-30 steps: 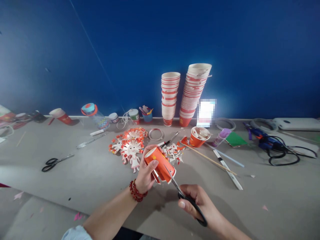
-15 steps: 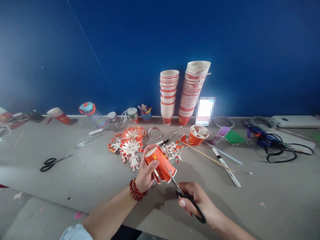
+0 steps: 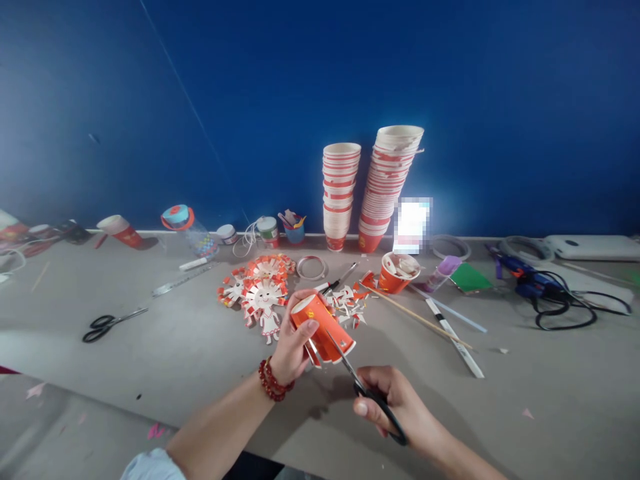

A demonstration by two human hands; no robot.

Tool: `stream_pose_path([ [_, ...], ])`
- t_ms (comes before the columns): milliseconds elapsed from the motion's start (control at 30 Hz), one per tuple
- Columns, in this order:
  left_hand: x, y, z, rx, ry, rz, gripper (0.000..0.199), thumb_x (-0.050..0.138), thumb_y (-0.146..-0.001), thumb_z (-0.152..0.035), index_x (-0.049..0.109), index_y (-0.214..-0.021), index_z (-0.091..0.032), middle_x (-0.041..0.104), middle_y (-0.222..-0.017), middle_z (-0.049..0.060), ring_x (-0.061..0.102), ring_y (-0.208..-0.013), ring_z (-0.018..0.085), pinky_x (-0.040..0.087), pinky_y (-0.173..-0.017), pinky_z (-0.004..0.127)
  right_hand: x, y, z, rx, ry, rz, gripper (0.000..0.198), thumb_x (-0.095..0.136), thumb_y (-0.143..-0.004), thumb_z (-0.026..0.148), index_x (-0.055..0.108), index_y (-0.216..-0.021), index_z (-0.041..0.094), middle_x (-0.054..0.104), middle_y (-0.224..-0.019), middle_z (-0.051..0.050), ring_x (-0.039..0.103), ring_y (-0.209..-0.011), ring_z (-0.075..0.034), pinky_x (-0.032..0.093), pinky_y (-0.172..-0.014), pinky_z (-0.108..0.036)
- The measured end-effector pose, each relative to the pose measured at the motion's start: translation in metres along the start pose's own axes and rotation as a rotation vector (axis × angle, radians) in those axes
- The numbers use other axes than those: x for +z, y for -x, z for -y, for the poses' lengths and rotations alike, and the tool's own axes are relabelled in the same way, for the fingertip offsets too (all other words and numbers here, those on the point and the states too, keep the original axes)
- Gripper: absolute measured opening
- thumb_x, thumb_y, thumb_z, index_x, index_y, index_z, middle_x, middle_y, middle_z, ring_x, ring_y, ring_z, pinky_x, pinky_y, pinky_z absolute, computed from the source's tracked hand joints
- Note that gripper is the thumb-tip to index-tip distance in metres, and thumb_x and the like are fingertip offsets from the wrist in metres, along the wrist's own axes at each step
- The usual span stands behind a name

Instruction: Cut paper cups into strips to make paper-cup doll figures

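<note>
Scissors [image 3: 361, 389] with black handles sit in the right hand [image 3: 397, 403], its fingers curled round the loops. The left hand [image 3: 290, 347] is bent round an orange paper cup [image 3: 327, 328], with its thumb on the side. Make that cup the middle of a clock, with 12 toward the blue wall [image 3: 250, 100]. The cup is tipped over, up above the surface [image 3: 200, 373], and its white round end points between 10 and 11 o'clock. Cut strips [image 3: 313, 355] hang at its other end. The scissors are at 5 o'clock, and a thin blade lies over the cup's side. How wide apart the blades are, I can't tell.

Paper dolls [image 3: 265, 297] lie near, at 10 o'clock. Little paper bits [image 3: 347, 303] are between 1 and 2. Another cup [image 3: 393, 281], with scraps in it, stands at 2 o'clock. One tall pile of cups [image 3: 340, 213] is at 12, and a leaning pile [image 3: 386, 190] is at 1. More scissors [image 3: 103, 325] lie far off at 9 o'clock. A marker [image 3: 465, 353] and a thin stick [image 3: 415, 316] cross at 3 o'clock.
</note>
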State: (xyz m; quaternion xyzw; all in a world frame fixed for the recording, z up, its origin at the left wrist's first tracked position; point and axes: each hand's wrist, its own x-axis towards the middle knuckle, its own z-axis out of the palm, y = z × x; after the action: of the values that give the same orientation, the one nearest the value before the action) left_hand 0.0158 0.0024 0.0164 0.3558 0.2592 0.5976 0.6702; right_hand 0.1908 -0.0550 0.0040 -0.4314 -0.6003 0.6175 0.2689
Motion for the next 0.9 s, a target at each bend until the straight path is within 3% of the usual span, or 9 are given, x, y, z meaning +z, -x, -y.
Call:
stream_pose_path([
  [333,-0.0008,-0.0012,-0.0004,-0.017,-0.031,0.003,0.046,0.071,-0.075,-0.037,0.052,-0.115,-0.023,0.065,-0.098,0.007,0.063,-0.093,0.023,0.053,-0.081,0.036,-0.0006,-0.0014,-0.0051,-0.002,0.055,-0.047,0.066,0.052,-0.062,0.085,0.034,-0.055,0.021,0.027,-0.045,0.008,0.030,-0.035,-0.005,0.018,-0.034,-0.019],
  [567,0.0007,-0.0002,0.0007,-0.010,0.005,0.070,0.051,0.073,-0.073,-0.033,0.050,-0.117,-0.023,0.064,-0.097,0.006,0.064,-0.089,0.022,0.053,-0.079,0.036,0.0001,-0.0020,-0.0066,0.033,-0.035,-0.027,0.064,0.060,-0.060,0.080,0.034,-0.057,0.021,0.033,-0.047,0.008,0.038,-0.036,-0.007,0.030,-0.035,-0.018],
  [767,0.0053,0.0003,-0.0022,-0.003,0.055,0.077,0.045,0.071,-0.076,-0.026,0.049,-0.115,-0.025,0.060,-0.099,0.005,0.061,-0.089,0.020,0.052,-0.077,0.033,0.0003,-0.0021,-0.0053,0.022,0.034,-0.078,0.066,0.056,-0.059,0.083,0.034,-0.054,0.021,0.027,-0.044,0.009,0.033,-0.035,-0.006,0.018,-0.034,-0.018],
  [900,0.0051,0.0006,-0.0009,0.005,0.064,0.100,0.038,0.071,-0.077,-0.026,0.051,-0.110,-0.023,0.060,-0.102,0.005,0.060,-0.087,0.017,0.051,-0.075,0.030,0.0025,-0.0018,-0.0024,0.039,-0.009,-0.065,0.067,0.056,-0.058,0.084,0.034,-0.055,0.021,0.031,-0.043,0.008,0.035,-0.034,-0.006,0.021,-0.034,-0.018],
])
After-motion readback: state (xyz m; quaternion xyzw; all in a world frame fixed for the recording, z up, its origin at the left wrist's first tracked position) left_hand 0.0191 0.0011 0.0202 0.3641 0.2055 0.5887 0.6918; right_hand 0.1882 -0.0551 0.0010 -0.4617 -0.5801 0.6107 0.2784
